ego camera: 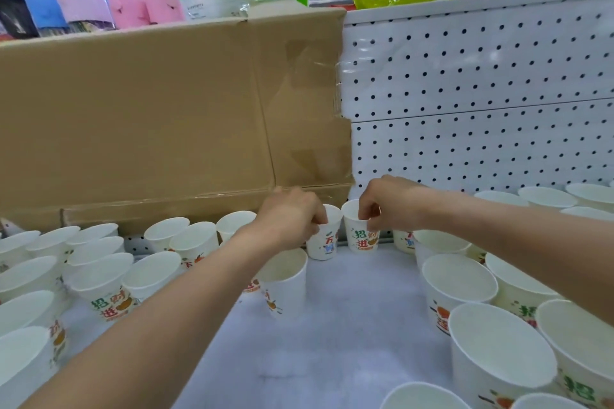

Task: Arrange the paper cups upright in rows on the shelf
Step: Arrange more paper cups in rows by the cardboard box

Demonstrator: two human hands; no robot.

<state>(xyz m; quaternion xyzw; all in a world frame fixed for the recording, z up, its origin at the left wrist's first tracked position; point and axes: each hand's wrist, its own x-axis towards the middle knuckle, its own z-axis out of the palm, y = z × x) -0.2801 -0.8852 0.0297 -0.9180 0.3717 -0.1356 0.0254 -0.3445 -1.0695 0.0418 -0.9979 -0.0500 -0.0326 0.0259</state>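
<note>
Two white paper cups with coloured print stand upright side by side at the back of the white shelf [349,325]. My left hand [289,214] pinches the rim of the left cup [324,242]. My right hand [388,202] pinches the rim of the right cup [360,237]. Both cups touch the shelf near the back wall. Another upright cup [285,282] stands just in front, under my left forearm. Several more upright cups fill the left side [109,282] and the right side [465,285] of the shelf.
A large flattened cardboard box [166,116] leans against the back wall on the left. White pegboard [481,93] forms the back wall on the right. The upper shelf [465,2] carries pink and blue items, green bags and a red bucket.
</note>
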